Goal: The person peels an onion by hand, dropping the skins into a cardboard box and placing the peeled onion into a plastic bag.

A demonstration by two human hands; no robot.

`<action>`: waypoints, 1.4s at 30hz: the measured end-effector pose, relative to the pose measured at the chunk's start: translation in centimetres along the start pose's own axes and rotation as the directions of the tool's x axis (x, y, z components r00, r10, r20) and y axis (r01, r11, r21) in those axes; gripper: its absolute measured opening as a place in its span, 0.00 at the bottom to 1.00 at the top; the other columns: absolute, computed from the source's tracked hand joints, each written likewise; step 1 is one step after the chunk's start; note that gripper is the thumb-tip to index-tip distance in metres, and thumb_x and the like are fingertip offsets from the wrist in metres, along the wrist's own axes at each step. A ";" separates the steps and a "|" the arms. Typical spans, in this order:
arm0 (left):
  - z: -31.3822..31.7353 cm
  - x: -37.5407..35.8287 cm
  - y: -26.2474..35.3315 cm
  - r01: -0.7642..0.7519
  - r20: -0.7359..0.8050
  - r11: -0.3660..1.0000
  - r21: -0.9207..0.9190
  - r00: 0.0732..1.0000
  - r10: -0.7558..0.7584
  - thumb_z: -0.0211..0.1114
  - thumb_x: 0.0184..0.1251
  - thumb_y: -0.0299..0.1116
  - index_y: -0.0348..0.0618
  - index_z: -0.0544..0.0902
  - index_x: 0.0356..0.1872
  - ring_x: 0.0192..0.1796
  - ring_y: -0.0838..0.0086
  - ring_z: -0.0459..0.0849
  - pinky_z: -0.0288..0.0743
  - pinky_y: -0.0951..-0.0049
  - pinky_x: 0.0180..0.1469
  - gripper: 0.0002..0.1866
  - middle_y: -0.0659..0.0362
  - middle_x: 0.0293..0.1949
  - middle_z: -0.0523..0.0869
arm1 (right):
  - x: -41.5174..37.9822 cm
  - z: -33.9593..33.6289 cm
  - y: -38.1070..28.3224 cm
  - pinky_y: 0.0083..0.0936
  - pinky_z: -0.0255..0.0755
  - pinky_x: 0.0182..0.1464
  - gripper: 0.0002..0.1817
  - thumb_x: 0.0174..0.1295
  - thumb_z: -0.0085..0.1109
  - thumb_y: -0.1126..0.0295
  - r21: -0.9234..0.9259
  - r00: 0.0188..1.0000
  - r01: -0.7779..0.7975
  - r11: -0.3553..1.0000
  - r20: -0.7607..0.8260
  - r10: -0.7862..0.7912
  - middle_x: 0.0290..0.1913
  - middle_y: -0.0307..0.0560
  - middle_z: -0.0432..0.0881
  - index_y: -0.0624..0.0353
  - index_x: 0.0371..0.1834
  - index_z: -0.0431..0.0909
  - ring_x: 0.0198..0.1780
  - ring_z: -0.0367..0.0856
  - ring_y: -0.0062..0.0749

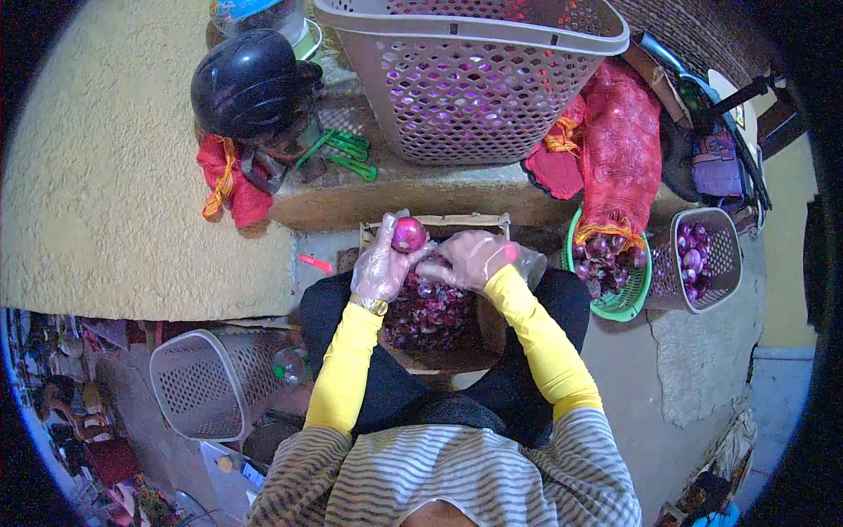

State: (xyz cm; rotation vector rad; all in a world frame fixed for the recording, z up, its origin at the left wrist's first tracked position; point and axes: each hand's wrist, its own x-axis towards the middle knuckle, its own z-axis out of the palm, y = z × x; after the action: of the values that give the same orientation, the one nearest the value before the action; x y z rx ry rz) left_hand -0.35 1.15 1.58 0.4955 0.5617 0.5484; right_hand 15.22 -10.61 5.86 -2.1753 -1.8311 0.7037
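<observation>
Clearly, faces a tall pale basket point(413, 101) beyond both hands, with purple patches behind its holes. Next in size, out past the right hand and farther from the body, has a long red mesh sack point(622, 132) with its orange-edged mouth over a green basket point(628, 309) of onions. Straight below both hands, has a cardboard box point(448, 361) between the knees, with a heap of small onions and loose skins point(430, 321) inside.

With the left hand point(378, 266), in a clear plastic glove, grips a single red onion point(409, 234), thumb and fingers closed about its side and underside. With the right hand point(474, 259), also gloved, reaches in just beside the left, fingers bent and drawn near together; cannot tell whether anything is pinched in them.

Finds the onion at the upper inner side of the left palm, ahead of and a little inward from the right fingertips, above the box's far part. Should feel light, firm and rounded, with crisp skin liable to flake, and perhaps slippery against plastic. Is best held around its widest part, snugly but without squeezing hard enough to bruise.
</observation>
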 end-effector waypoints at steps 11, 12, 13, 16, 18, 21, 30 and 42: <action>0.7 -0.4 0.4 0.091 0.074 0.996 0.018 0.993 -0.092 0.55 0.80 0.51 0.38 0.73 0.65 0.59 0.61 0.81 0.77 0.55 0.64 0.27 0.51 0.58 0.80 | -0.5 -2.0 -0.5 0.46 0.80 0.44 0.43 0.44 0.61 0.19 0.024 0.980 -0.110 0.994 -0.161 0.112 0.32 0.54 0.87 0.54 0.33 0.84 0.37 0.87 0.53; 0.9 -0.6 0.5 0.153 0.135 0.988 0.003 0.979 -0.152 0.53 0.80 0.52 0.37 0.73 0.65 0.59 0.62 0.81 0.76 0.57 0.64 0.28 0.51 0.58 0.81 | -0.5 -2.0 -0.5 0.46 0.80 0.44 0.43 0.44 0.61 0.19 0.023 0.980 -0.110 0.994 -0.161 0.112 0.32 0.54 0.87 0.54 0.33 0.84 0.37 0.87 0.53; 1.0 -0.7 0.4 0.152 0.135 0.988 0.003 0.979 -0.151 0.53 0.80 0.52 0.37 0.73 0.65 0.59 0.62 0.81 0.76 0.57 0.64 0.28 0.51 0.58 0.81 | -0.6 -2.0 -0.6 0.46 0.80 0.44 0.43 0.43 0.62 0.20 0.054 0.969 -0.107 0.993 -0.220 0.116 0.32 0.54 0.87 0.54 0.33 0.84 0.37 0.87 0.53; 1.8 -1.0 0.0 0.156 0.197 0.987 0.030 0.967 -0.159 0.51 0.81 0.51 0.36 0.74 0.64 0.60 0.63 0.81 0.75 0.60 0.65 0.28 0.50 0.57 0.82 | -0.7 -1.8 -0.5 0.47 0.79 0.43 0.41 0.43 0.64 0.22 0.081 0.947 -0.091 0.993 -0.301 0.111 0.31 0.53 0.86 0.54 0.33 0.83 0.37 0.87 0.52; 2.2 -1.2 0.0 0.189 0.171 0.981 0.046 0.966 -0.194 0.50 0.82 0.52 0.36 0.74 0.63 0.60 0.64 0.81 0.75 0.60 0.66 0.27 0.51 0.57 0.82 | -0.6 -1.5 -0.3 0.47 0.79 0.42 0.40 0.43 0.65 0.23 0.078 0.940 -0.079 0.994 -0.325 0.101 0.31 0.53 0.86 0.54 0.34 0.82 0.37 0.87 0.52; 1.2 -0.7 0.0 0.234 0.189 0.970 0.063 0.952 -0.242 0.50 0.82 0.51 0.37 0.73 0.63 0.60 0.65 0.81 0.74 0.62 0.67 0.26 0.50 0.58 0.82 | -0.4 -1.4 -0.2 0.48 0.79 0.42 0.39 0.43 0.66 0.24 0.070 0.942 -0.079 0.994 -0.322 0.097 0.32 0.53 0.86 0.53 0.34 0.81 0.37 0.87 0.53; 1.5 -1.1 0.2 0.218 0.188 0.975 -0.032 0.960 -0.208 0.56 0.80 0.47 0.41 0.73 0.63 0.62 0.64 0.78 0.68 0.60 0.72 0.23 0.50 0.60 0.80 | -0.6 -1.5 -0.2 0.47 0.79 0.42 0.38 0.44 0.67 0.25 0.077 0.938 -0.046 0.996 -0.341 0.070 0.32 0.54 0.86 0.54 0.33 0.81 0.36 0.87 0.53; 1.0 -0.5 -0.4 0.228 0.126 0.973 -0.023 0.967 -0.223 0.56 0.78 0.54 0.39 0.74 0.61 0.58 0.63 0.82 0.79 0.60 0.61 0.27 0.51 0.56 0.82 | -0.7 -1.8 -0.1 0.47 0.79 0.43 0.38 0.45 0.66 0.25 0.092 0.946 -0.057 0.994 -0.314 0.083 0.32 0.54 0.86 0.53 0.35 0.82 0.37 0.87 0.53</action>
State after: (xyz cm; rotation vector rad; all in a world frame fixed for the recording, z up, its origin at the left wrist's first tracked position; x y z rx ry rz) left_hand 0.00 0.30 2.27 0.4196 0.4818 0.3084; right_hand 15.91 -10.97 7.56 -2.1613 -1.5427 0.4023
